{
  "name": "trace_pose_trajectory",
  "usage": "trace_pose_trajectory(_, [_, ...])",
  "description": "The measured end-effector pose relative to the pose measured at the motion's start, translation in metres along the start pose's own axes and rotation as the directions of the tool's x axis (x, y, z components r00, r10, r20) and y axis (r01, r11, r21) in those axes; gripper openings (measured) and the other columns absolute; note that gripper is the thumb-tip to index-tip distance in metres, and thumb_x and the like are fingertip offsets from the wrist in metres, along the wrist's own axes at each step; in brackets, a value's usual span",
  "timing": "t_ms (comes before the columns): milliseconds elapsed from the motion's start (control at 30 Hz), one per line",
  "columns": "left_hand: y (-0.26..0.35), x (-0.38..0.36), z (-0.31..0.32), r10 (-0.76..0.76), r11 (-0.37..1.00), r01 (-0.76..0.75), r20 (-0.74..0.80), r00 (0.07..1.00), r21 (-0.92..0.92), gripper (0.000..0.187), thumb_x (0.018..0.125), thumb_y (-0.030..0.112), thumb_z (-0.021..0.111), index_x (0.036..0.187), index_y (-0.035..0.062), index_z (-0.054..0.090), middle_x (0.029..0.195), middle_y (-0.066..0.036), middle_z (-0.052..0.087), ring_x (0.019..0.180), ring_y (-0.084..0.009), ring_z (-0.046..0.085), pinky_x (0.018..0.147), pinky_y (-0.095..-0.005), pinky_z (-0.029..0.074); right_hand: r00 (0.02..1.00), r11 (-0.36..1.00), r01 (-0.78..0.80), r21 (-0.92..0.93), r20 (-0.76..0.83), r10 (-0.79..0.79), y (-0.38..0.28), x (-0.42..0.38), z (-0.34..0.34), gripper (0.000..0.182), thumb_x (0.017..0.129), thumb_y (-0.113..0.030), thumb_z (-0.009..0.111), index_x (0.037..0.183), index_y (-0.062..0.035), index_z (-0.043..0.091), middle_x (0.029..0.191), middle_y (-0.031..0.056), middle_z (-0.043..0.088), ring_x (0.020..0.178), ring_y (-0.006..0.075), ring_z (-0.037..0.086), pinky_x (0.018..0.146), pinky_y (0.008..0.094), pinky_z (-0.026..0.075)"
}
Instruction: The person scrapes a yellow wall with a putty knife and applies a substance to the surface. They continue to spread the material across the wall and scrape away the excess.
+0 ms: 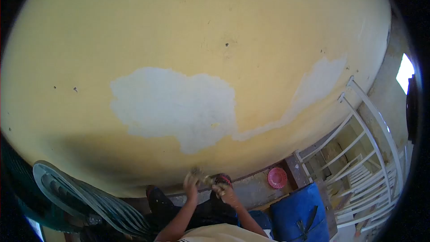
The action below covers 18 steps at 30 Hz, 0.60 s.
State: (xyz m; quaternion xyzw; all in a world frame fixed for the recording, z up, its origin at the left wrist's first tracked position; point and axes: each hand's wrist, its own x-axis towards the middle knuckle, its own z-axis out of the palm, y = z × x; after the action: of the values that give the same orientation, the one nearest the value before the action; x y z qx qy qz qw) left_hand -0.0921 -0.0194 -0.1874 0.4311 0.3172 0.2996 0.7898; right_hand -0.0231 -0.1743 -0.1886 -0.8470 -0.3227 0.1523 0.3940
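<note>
Low in the head view, in front of my body, my left hand [191, 184] and my right hand [225, 192] are close together, fingers curled. A short tool with a brownish handle [207, 180] spans the gap between them. Its greyish end rises by the fingers of my left hand, and my right hand grips the opposite end. Too small and blurred to tell is whether it is a brush or a scraper. Ahead stands a yellow wall [268, 27] with a large whitish patch [179, 107] and a smaller pale patch [319, 80] at right, joined by a thin strip.
Stacked grey-green plastic chairs [94, 197] lean in from the lower left. A pink basket [277, 178] sits on the floor by the wall. Right of my body is a blue container [300, 213] with a dark strap. White metal railings [369, 130] enclose stairs at right.
</note>
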Motion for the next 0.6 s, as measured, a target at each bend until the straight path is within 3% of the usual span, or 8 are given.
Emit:
trace_pose_trajectory(33, [-0.034,-0.009,-0.039,-0.299,0.954,0.3,-0.161,0.94,-0.019,0.045,0.081,0.026,0.058,0.121,0.0114,0.044,0.113,-0.006,0.051,0.093,-0.0179,0.052,0.069,-0.0325,0.045,0.984,0.911,-0.107,-0.398,0.09,0.155,0.022,-0.017,0.026,0.037,0.084,-0.035,0.055,0.098,-0.0007,0.059,0.085,0.0199,0.062,0.073,0.0351,0.061,0.061,0.0435,0.048])
trace_pose_trajectory(100, [-0.088,-0.017,-0.102,-0.592,0.794,0.513,-0.22,0.776,-0.325,0.061,0.079,0.029,0.059,0.132,0.0198,0.031,0.124,-0.004,0.044,0.101,-0.0211,0.05,0.069,-0.0329,0.044,0.985,0.953,-0.144,-0.265,0.056,0.164,0.037,-0.044,0.04,0.039,0.084,-0.037,0.054,0.097,-0.0008,0.06,0.089,0.0242,0.06,0.078,0.04,0.059,0.066,0.0449,0.048])
trace_pose_trajectory(200, [-0.023,-0.019,-0.057,-0.372,0.92,0.392,-0.294,0.88,0.009,0.071,0.077,0.025,0.06,0.137,0.0196,0.021,0.134,-0.009,0.033,0.115,-0.0266,0.04,0.083,-0.039,0.041,0.993,0.984,0.011,-0.177,-0.114,-0.031,0.019,-0.041,0.023,0.036,0.085,-0.033,0.054,0.099,-0.001,0.059,0.087,0.0228,0.061,0.078,0.0328,0.061,0.068,0.0384,0.049])
trace_pose_trajectory(267, [0.011,-0.02,-0.027,-0.093,0.986,0.11,-0.139,0.986,0.122,0.07,0.08,0.019,0.058,0.138,0.0156,0.019,0.142,-0.011,0.019,0.127,-0.0293,0.028,0.095,-0.0422,0.034,0.972,0.91,-0.233,0.343,0.107,0.209,-0.06,-0.026,-0.043,0.031,0.086,-0.028,0.056,0.102,-0.0012,0.059,0.089,0.0187,0.062,0.08,0.0222,0.062,0.071,0.031,0.049])
trace_pose_trajectory(333, [0.048,-0.024,0.01,0.322,0.908,-0.341,0.117,0.939,0.242,0.057,0.083,0.014,0.054,0.134,0.0092,0.029,0.139,-0.016,0.025,0.128,-0.0292,0.028,0.098,-0.0414,0.031,0.984,0.819,0.07,0.57,-0.172,0.036,-0.059,-0.009,-0.053,0.029,0.086,-0.023,0.057,0.105,-0.0014,0.058,0.089,0.0129,0.062,0.081,0.0147,0.059,0.069,0.0274,0.048])
trace_pose_trajectory(400, [0.098,-0.028,0.049,0.524,0.58,-0.688,0.447,0.725,0.436,0.04,0.084,0.01,0.051,0.124,0.0047,0.046,0.131,-0.017,0.04,0.124,-0.0287,0.036,0.098,-0.0381,0.031,0.925,0.854,0.202,0.479,-0.38,-0.006,-0.103,-0.002,-0.094,0.029,0.085,-0.022,0.058,0.105,-0.0004,0.057,0.088,0.0111,0.062,0.078,0.0148,0.058,0.066,0.0282,0.047])
trace_pose_trajectory(467, [0.15,-0.027,0.092,0.562,0.326,-0.934,0.764,0.316,0.147,0.033,0.082,0.01,0.053,0.115,0.0078,0.055,0.122,-0.014,0.051,0.118,-0.0268,0.044,0.1,-0.0384,0.031,0.836,0.888,0.302,0.347,-0.543,-0.072,-0.113,0.009,-0.117,0.029,0.085,-0.021,0.059,0.105,0.0004,0.057,0.088,0.0101,0.062,0.076,0.0146,0.058,0.063,0.0283,0.046])
trace_pose_trajectory(600, [0.234,-0.036,0.183,0.389,-0.164,-0.967,0.888,-0.245,-0.195,0.032,0.078,0.017,0.058,0.11,0.0164,0.059,0.112,-0.006,0.057,0.108,-0.0206,0.052,0.098,-0.0389,0.036,0.603,0.877,0.48,0.041,-0.741,-0.295,-0.082,0.03,-0.154,0.03,0.083,-0.021,0.06,0.105,0.0002,0.058,0.086,0.0125,0.063,0.07,0.0171,0.06,0.064,0.0298,0.046])
